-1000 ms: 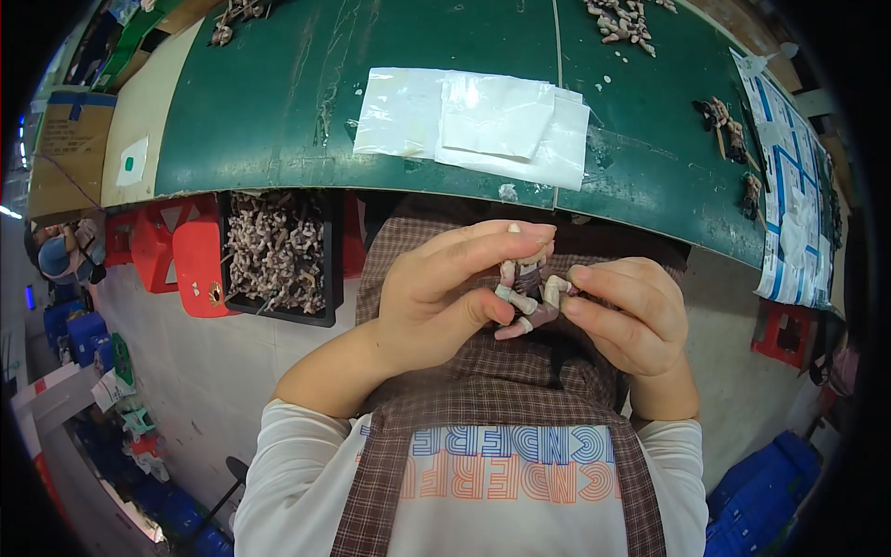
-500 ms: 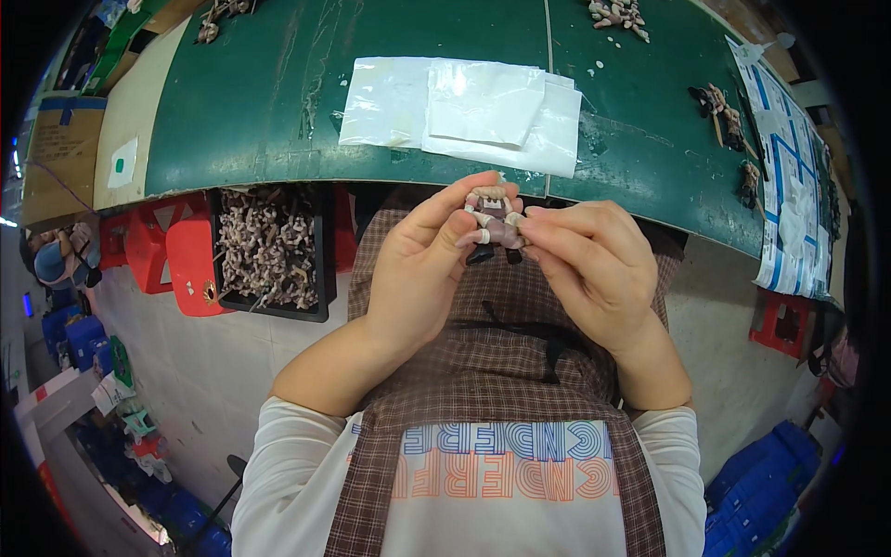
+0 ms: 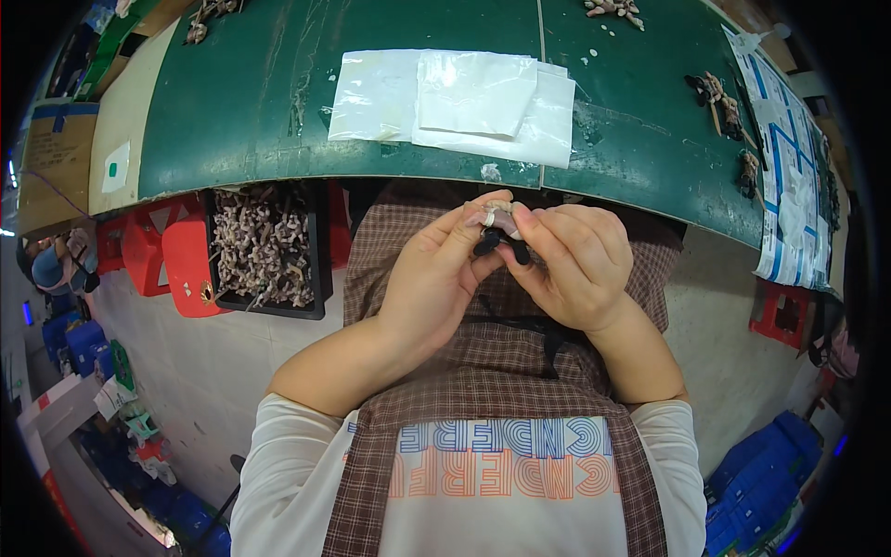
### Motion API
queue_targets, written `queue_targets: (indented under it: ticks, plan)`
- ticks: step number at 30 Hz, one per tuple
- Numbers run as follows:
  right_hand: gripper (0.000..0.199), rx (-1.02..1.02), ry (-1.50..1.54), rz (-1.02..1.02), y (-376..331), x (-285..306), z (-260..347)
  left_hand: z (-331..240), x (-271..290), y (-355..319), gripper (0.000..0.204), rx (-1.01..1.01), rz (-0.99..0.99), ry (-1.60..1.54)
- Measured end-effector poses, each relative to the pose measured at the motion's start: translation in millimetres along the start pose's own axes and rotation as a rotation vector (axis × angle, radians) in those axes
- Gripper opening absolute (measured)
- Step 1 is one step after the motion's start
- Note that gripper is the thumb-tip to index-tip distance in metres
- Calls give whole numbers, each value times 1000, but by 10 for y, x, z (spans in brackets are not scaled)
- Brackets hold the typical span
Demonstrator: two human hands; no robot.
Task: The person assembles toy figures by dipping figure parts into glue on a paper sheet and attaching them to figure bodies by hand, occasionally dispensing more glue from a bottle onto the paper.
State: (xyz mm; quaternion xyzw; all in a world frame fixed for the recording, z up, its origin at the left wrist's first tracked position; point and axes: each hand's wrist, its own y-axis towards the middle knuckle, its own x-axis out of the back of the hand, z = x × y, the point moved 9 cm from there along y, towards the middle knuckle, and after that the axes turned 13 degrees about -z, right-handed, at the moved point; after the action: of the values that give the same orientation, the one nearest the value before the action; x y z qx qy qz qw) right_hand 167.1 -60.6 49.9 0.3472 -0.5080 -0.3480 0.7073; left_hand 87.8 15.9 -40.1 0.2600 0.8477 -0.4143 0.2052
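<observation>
Clear plastic bags [image 3: 464, 104] on green table [image 3: 241, 111]; black tray [image 3: 264, 249] of small parts.

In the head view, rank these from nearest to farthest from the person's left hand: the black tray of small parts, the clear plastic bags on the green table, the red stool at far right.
1. Black tray of small parts: just left of the left hand, below the table edge.
2. Clear plastic bags: above the hand, on the green table.
3. Red stool: far right, beyond the right hand.
</observation>
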Motion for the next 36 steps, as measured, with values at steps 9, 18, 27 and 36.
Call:
queue_targets:
  ticks: [9,18,27,36]
  plan:
    - [67,-264,240,36,19,59,-115,-27,-75,-63,42,32,75,62]
    - [71,-279,331,-15,114,206,-69,71,-261,-147,44,274,234,-201]
    - [73,-263,335,-77,119,260,-43,-115,-281,-226,41,26,218,41]
    - [72,-228,364,-64,59,294,-41,-738,-557,-717,60,-1143,352,873]
